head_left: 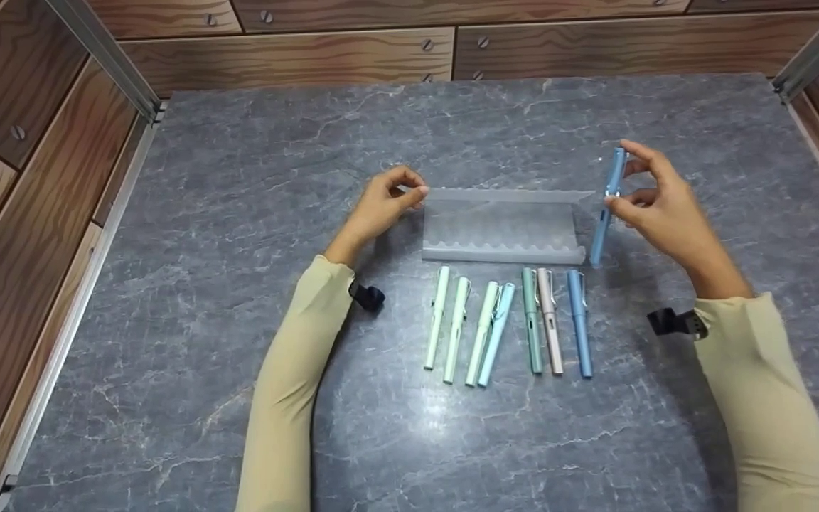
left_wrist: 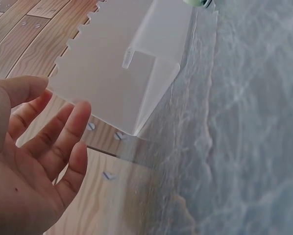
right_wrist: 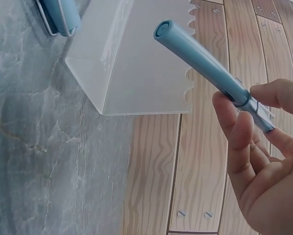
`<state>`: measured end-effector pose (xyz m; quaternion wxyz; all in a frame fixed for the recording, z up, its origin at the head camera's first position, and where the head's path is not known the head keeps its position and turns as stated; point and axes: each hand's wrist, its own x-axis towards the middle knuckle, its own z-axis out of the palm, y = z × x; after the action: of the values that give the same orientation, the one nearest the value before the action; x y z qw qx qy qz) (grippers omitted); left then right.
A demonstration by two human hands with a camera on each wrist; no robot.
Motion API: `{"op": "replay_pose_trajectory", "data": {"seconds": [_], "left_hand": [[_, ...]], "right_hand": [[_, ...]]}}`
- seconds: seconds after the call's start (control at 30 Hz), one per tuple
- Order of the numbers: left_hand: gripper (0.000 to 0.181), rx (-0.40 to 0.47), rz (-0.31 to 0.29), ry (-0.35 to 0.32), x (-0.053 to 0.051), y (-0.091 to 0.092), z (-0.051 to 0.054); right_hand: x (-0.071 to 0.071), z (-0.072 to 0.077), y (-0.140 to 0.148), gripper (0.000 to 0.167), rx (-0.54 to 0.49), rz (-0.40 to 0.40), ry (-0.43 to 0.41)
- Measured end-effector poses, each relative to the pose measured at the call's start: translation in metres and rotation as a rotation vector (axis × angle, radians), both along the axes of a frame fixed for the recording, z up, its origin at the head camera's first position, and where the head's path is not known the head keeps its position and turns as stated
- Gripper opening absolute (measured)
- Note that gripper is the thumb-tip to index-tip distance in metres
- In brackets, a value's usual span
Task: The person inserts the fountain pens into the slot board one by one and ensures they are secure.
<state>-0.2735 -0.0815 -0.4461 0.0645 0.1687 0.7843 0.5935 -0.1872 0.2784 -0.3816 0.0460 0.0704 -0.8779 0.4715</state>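
A frosted translucent plastic pen rack with scalloped edges stands on the table. At its left end my left hand pinches the upper corner between thumb and index finger; the other fingers are spread apart in the left wrist view. Beyond the rack's right end, my right hand holds a blue fountain pen by its capped end. The pen's barrel points down toward me in the head view, clear of the rack. In the right wrist view, thumb and fingers grip the pen around its cap.
Several capped pens lie in a loose row in front of the rack: pale green pens, a light blue pen, a dark green pen, a pinkish pen and a blue pen. Wood-patterned panels border the grey marbled table.
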Motion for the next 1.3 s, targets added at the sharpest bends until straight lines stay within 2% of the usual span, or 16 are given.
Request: {"op": "replay_pose_trajectory", "data": {"seconds": [0.27,0.47,0.77,1.03,1.3], "left_hand": [[0.014,-0.003,0.005,0.009,0.001,0.001,0.0],[0.014,-0.014,0.017,0.023,0.002,0.002,-0.001],[0.013,-0.003,0.015,-0.006,0.003,0.003,0.001],[0.014,-0.005,0.02,0.009,0.002,0.003,0.0],[0.016,0.019,0.015,-0.022,0.002,0.003,0.001]], "right_hand": [[-0.012,-0.008,-0.007,0.072,0.014,0.0,0.03],[-0.014,-0.013,-0.012,0.071,0.019,-0.003,0.047],[-0.016,-0.017,-0.015,0.071,0.058,-0.03,0.092],[-0.021,-0.022,-0.017,0.071,0.075,-0.026,0.084],[-0.023,-0.028,-0.017,0.07,0.101,-0.015,0.101]]}}
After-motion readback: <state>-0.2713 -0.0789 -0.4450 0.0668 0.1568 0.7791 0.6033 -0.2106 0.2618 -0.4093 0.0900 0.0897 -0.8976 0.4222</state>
